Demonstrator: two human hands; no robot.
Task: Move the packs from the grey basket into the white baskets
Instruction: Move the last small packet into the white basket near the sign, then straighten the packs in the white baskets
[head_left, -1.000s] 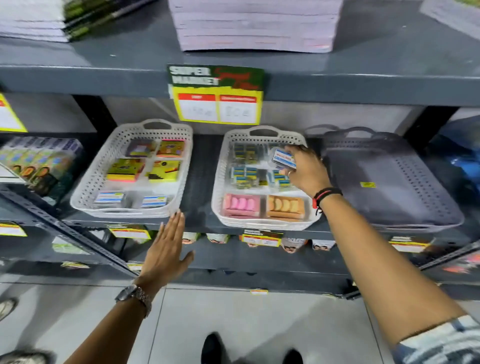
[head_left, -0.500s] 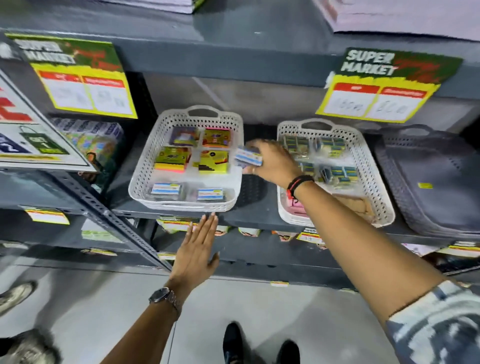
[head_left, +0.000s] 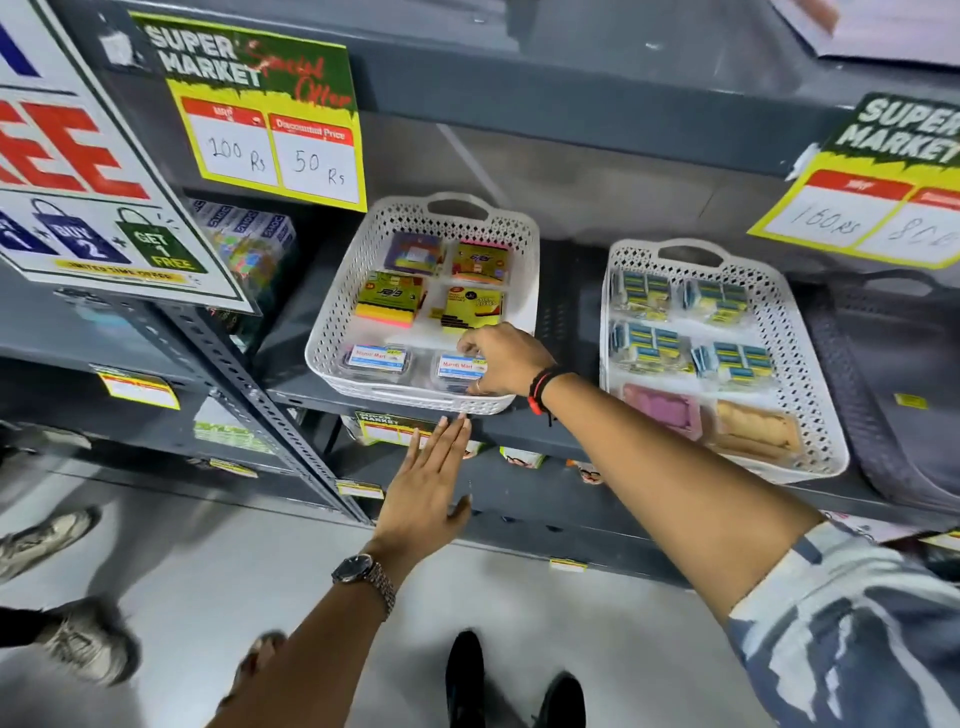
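Two white baskets stand on the grey shelf. In the front right corner of the left white basket (head_left: 332, 317), my right hand (head_left: 506, 358) grips a clear pack with a white and blue label (head_left: 460, 366). It sits on or just above another pack there; I cannot tell which. A similar pack (head_left: 375, 358) lies at the front left, with coloured note packs behind. The right white basket (head_left: 818, 395) holds several blue-yellow packs, a pink pack and an orange pack. The grey basket (head_left: 893, 395) is at the far right, partly cut off. My left hand (head_left: 423, 488) is flat and open below the shelf edge.
A slanted steel upright (head_left: 249, 384) runs left of the left basket. Price signs (head_left: 270, 114) hang from the shelf above. A large offer poster (head_left: 88, 171) fills the left. Boxed goods (head_left: 244, 249) sit behind it. Other people's shoes (head_left: 78, 644) are on the floor at left.
My right hand carried the labelled pack leftward from over the right white basket and lowered it into the front right corner of the left one. The view swung left. My left hand stayed open below.
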